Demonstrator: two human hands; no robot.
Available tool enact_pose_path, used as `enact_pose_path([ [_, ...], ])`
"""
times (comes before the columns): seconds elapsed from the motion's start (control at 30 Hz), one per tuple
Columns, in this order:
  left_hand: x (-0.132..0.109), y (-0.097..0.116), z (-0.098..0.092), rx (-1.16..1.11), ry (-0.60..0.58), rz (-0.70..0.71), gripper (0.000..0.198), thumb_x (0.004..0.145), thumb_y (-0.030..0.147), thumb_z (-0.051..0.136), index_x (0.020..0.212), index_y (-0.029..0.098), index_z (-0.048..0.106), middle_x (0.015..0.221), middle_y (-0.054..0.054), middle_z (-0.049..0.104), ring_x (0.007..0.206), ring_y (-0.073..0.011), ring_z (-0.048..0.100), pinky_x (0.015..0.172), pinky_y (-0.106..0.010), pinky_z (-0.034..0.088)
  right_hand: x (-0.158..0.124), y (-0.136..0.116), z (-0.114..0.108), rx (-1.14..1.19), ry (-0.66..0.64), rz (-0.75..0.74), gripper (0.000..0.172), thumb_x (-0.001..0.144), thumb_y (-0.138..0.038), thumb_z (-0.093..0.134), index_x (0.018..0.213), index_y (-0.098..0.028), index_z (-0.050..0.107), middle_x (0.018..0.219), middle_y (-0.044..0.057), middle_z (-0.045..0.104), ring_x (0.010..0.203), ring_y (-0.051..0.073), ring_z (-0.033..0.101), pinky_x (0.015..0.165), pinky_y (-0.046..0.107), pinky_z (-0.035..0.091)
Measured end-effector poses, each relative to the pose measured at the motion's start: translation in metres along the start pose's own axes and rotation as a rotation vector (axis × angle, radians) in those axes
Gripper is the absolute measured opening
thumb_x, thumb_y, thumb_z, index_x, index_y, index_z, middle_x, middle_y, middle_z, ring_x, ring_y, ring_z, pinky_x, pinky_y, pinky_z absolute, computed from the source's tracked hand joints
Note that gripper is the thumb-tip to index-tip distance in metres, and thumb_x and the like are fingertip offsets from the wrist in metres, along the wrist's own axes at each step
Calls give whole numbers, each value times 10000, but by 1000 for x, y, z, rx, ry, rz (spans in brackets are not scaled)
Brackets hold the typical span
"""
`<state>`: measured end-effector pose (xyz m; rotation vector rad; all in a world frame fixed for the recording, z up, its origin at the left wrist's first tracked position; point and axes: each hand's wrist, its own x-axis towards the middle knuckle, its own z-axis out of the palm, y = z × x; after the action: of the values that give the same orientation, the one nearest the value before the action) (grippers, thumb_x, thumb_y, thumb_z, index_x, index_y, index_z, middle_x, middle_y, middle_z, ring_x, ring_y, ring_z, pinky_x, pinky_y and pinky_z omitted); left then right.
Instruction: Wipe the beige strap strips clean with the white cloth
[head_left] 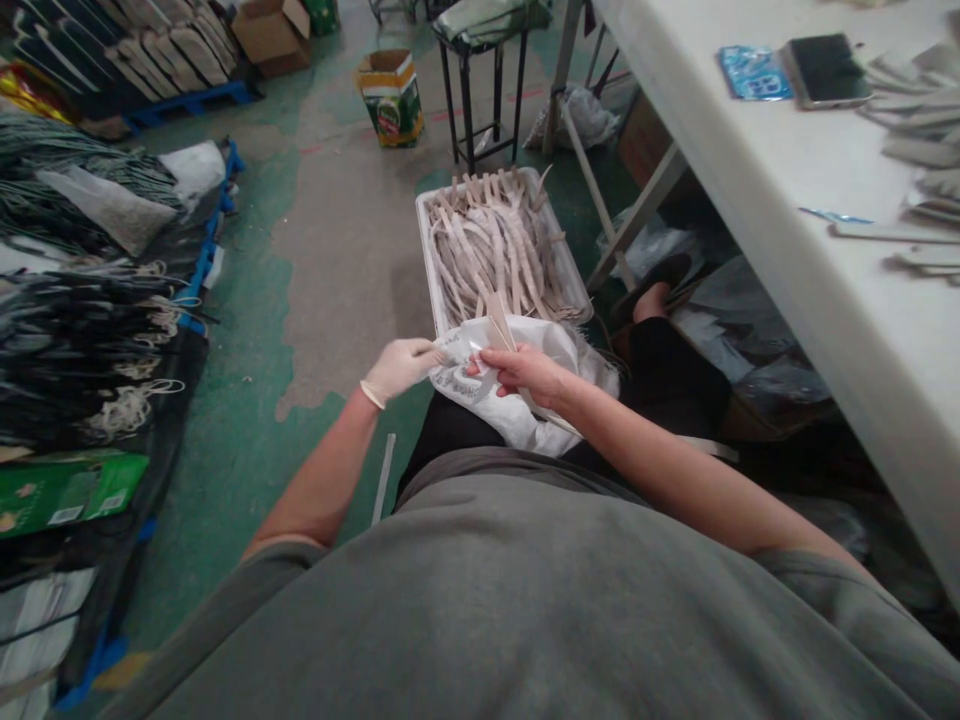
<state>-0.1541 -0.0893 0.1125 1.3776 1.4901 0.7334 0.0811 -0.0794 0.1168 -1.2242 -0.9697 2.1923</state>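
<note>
Green floor flanks a tray; the right hand grips a pale strip aimed traywards, the left hand, fingers gathered, leftward, hold unclear.

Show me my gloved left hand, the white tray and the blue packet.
Gloved left hand [397,371]: head view, back of the hand.
White tray [427,252]: head view, left rim.
Blue packet [754,74]: head view, printed face.

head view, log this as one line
left hand: gloved, at white sack's edge | right hand: bare, holds at least one pale strip | tray: beige strips, beyond sack
</note>
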Motion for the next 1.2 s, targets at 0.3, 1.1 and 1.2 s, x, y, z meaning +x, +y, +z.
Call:
enact_pose_path([
  [0.3,-41,-14,86,-135,-92,-56,250,798,391,739,651,191,761,619,-2,636,690,-173,577,735,-278,465,1,3,13,-85,40,-90,214,852,-359,695,890,-149,708,936,82,766,571,101,557,432,185,459],
  [1.1,-34,33,111,-1235,145,-563,253,834,389,786,855,175,654,773,-7,719,675,-124,688,671,-234,543,-76,41,-9,-564,151,-213,525,908,-647,495,684,-209,681,517,-11,576,423,128,523,493,257,397],
  [1.2,-35,35,116,-1234,110,-528,248,835,376,787,870,168,659,782,-15,725,668,-137,687,650,-251,549,-71,42,-8,-650,201,-273,439,931,-543,512,685,-218,673,493,-25,546,441,137,538,515,254,393],
])
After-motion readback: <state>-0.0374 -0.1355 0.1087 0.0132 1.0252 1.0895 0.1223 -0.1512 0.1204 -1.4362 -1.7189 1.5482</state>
